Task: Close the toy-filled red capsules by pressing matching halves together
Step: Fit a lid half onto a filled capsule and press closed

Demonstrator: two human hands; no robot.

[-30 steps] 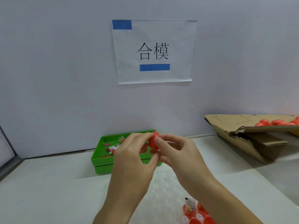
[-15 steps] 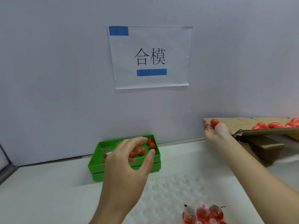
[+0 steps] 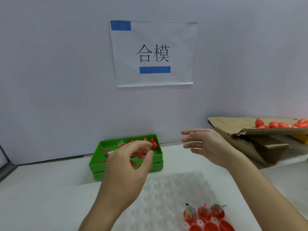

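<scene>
head: cardboard box [image 3: 236, 129] beside green tray [image 3: 126, 165]

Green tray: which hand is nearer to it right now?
Left. The left hand hovers in front of the green tray, overlapping it in view; the right hand is off to the tray's right, empty.

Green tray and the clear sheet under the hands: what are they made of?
Green tray: looks like rigid moulded plastic, matt, with a perforated grid floor. Clear dimpled sheet: probably thin formed plastic, translucent and glossy, with rows of round pockets. Cardboard box: corrugated board, torn edge showing flutes.
</scene>
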